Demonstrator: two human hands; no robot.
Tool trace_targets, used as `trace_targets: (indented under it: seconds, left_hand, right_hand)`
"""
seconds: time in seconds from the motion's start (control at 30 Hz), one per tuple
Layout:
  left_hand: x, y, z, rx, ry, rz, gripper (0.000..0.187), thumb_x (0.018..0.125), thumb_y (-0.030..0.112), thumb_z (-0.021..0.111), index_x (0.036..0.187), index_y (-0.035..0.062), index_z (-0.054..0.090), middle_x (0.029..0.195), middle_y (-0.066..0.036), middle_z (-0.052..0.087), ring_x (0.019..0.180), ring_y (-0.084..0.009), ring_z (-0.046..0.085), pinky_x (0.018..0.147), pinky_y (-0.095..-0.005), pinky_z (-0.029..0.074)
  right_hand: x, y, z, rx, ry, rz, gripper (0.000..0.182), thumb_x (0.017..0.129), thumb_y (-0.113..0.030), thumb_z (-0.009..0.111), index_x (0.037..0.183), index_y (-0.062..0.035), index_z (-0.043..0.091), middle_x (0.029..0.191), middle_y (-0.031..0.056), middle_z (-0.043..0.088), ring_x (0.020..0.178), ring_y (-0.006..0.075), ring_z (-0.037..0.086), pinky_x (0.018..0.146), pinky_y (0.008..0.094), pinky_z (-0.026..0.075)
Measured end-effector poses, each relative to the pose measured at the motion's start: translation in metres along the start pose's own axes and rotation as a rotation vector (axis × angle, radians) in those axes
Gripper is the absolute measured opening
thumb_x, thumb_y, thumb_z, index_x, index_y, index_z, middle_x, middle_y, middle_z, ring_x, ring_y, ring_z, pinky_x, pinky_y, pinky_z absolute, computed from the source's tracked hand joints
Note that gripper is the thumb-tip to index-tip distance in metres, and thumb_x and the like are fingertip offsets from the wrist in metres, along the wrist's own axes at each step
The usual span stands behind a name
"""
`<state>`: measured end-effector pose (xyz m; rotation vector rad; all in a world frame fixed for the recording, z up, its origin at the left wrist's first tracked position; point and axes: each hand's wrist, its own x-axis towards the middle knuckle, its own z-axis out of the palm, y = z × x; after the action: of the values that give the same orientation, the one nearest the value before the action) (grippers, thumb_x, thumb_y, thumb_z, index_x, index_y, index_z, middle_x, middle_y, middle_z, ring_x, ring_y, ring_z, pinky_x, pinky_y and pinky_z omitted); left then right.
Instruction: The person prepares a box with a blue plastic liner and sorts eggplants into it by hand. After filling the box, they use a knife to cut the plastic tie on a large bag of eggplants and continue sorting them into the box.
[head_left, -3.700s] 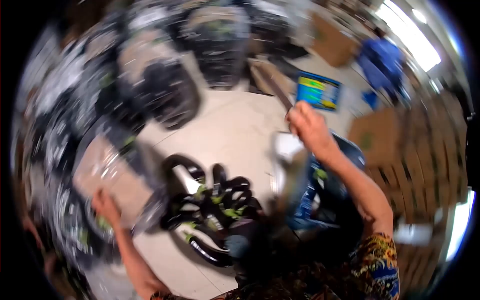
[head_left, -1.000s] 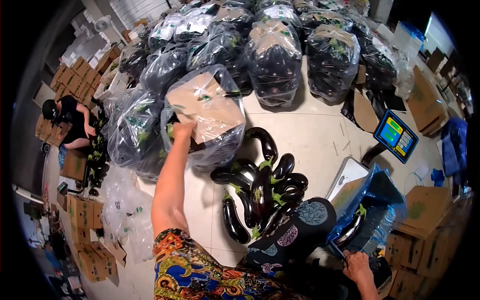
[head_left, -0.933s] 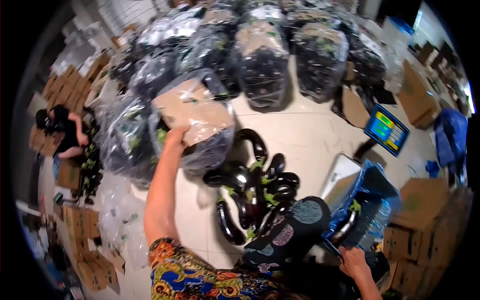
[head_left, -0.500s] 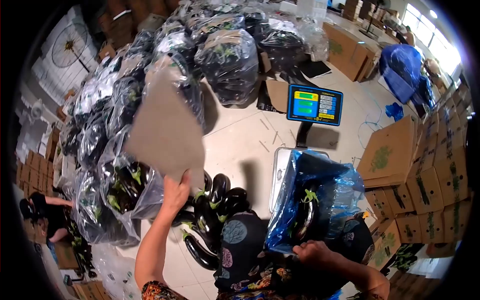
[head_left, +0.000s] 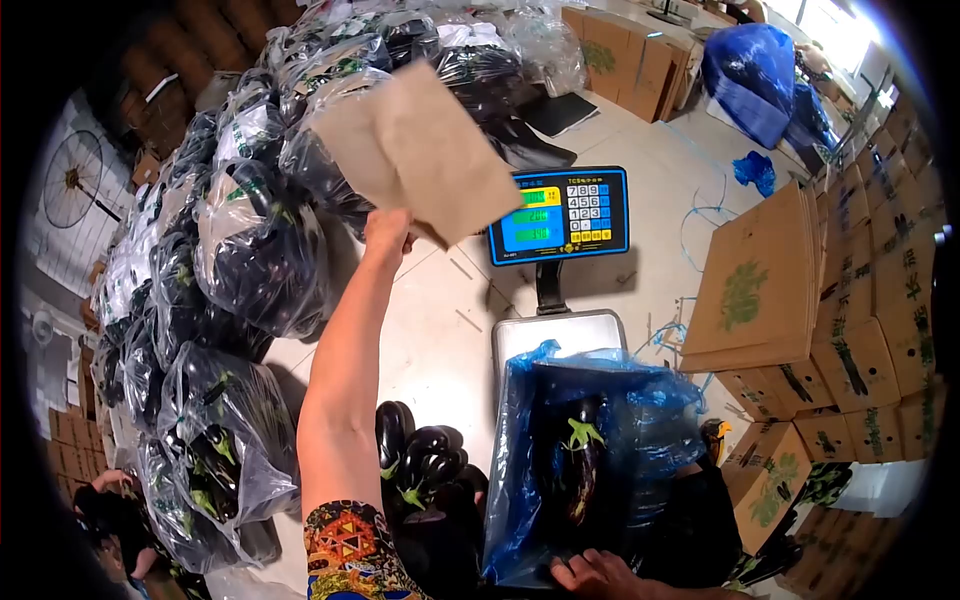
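My left hand (head_left: 388, 235) is stretched forward, closed on the lower edge of a brown paper sheet (head_left: 425, 150). The sheet is raised between the bagged eggplants and the weighing scale's display (head_left: 560, 215). At the bottom, my right hand (head_left: 595, 575) has its fingers curled over the near rim of a box lined with blue plastic film (head_left: 510, 450). Inside that box lies a dark eggplant (head_left: 583, 465) with a green cap. The box rests on the scale's metal platform (head_left: 575, 330). Loose eggplants (head_left: 425, 460) are heaped to its left.
Clear plastic bags of eggplants (head_left: 265, 240) crowd the left and back. Cardboard boxes (head_left: 850, 350) are stacked along the right, with flat cardboard (head_left: 755, 285) leaning on them. A blue plastic bundle (head_left: 750, 80) sits at the back right. Another person (head_left: 120, 520) is at the lower left.
My left hand has carried the brown paper sheet forward and up, toward the scale display. My right hand stays at the box's near rim. The view has shifted.
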<state>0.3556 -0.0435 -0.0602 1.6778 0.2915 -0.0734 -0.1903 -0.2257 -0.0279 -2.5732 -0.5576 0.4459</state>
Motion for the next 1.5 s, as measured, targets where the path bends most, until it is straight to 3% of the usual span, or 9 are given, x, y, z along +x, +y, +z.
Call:
trace_targets:
  seconds: [0.23,0.37,0.47,0.6,0.7,0.77,1.0,1.2,1.5]
  left_hand:
    - [0.051,-0.115,-0.006,0.272,-0.13,-0.402,0.01,0.08,0.002,0.05,0.076,-0.0022,0.059,0.06,-0.013,0.056,0.045,-0.0169,0.05,0.037,-0.0298,0.034]
    - [0.054,-0.145,0.02,0.036,-0.287,-0.209,0.009,0.081,0.005,0.055,0.074,-0.0001,0.059,0.057,-0.008,0.052,0.044,-0.0169,0.048,0.038,-0.031,0.036]
    - [0.049,-0.129,0.049,-0.381,-0.212,-0.061,0.026,0.084,0.01,0.067,0.102,-0.0046,0.055,0.081,-0.012,0.059,0.062,-0.0177,0.057,0.053,-0.0292,0.053]
    - [0.046,-0.149,0.05,-0.324,0.033,-0.325,0.039,0.084,0.011,0.07,0.117,-0.002,0.052,0.096,-0.011,0.061,0.073,-0.0183,0.061,0.065,-0.0289,0.058]
    - [-0.064,-0.089,0.041,-0.247,-0.185,-0.069,0.029,0.089,0.014,0.063,0.114,0.0008,0.058,0.101,-0.009,0.061,0.085,-0.0178,0.063,0.073,-0.0301,0.054]
    - [-0.159,-0.026,0.017,-0.292,-0.33,0.134,0.035,0.089,0.015,0.063,0.119,-0.0002,0.055,0.097,-0.008,0.062,0.085,-0.0152,0.061,0.076,-0.0266,0.048]
    - [-0.368,0.086,-0.059,-0.221,-0.757,1.053,0.032,0.091,0.017,0.06,0.117,-0.0009,0.053,0.096,-0.007,0.059,0.08,-0.0141,0.056,0.071,-0.0261,0.046]
    - [-0.417,0.111,-0.068,-0.172,-0.806,1.244,0.028,0.091,0.014,0.059,0.114,-0.0004,0.053,0.095,-0.007,0.058,0.08,-0.0151,0.056,0.071,-0.027,0.047]
    - [-0.448,0.12,-0.093,-0.151,-0.711,1.362,0.023,0.09,0.011,0.057,0.11,0.0004,0.054,0.092,-0.007,0.057,0.08,-0.0167,0.056,0.071,-0.0284,0.047]
  right_hand:
    - [-0.007,0.005,0.012,-0.163,0.1,-0.026,0.045,0.079,-0.023,0.057,0.12,-0.0047,0.057,0.092,0.0096,0.054,0.083,0.0236,0.053,0.069,0.037,0.047]
    - [-0.005,0.004,0.015,-0.1,0.024,0.032,0.046,0.08,-0.026,0.056,0.121,-0.0067,0.056,0.095,0.0087,0.055,0.085,0.0239,0.053,0.068,0.0372,0.046]
    - [-0.005,0.006,0.015,-0.077,-0.074,0.021,0.044,0.082,-0.027,0.055,0.122,-0.0077,0.056,0.098,0.0096,0.054,0.085,0.0245,0.052,0.068,0.038,0.046]
    - [-0.003,0.004,0.018,-0.117,0.001,0.011,0.04,0.084,-0.027,0.055,0.12,-0.0079,0.057,0.098,0.0096,0.054,0.089,0.0249,0.053,0.07,0.0392,0.047]
    - [-0.002,-0.001,0.024,-0.232,-0.011,0.023,0.037,0.087,-0.027,0.056,0.119,-0.0102,0.058,0.104,0.0099,0.056,0.099,0.027,0.055,0.078,0.0434,0.048]
    - [0.006,0.009,0.011,-0.044,-0.185,-0.085,0.048,0.091,-0.037,0.056,0.127,-0.0066,0.05,0.089,0.0141,0.057,0.079,0.0265,0.058,0.062,0.0379,0.05]
    - [0.019,0.001,-0.004,0.132,-0.079,-0.068,0.028,0.082,-0.013,0.06,0.104,0.0033,0.055,0.088,0.0204,0.06,0.08,0.0301,0.059,0.065,0.0414,0.049]
    - [0.026,0.003,-0.01,0.175,-0.3,0.024,0.049,0.093,-0.048,0.052,0.112,-0.0025,0.056,0.107,0.0185,0.062,0.102,0.034,0.059,0.087,0.0454,0.048]
    - [0.026,-0.002,-0.055,0.22,-0.363,0.144,0.045,0.096,-0.044,0.051,0.121,-0.0065,0.05,0.111,0.0183,0.059,0.11,0.0353,0.056,0.096,0.0457,0.043]
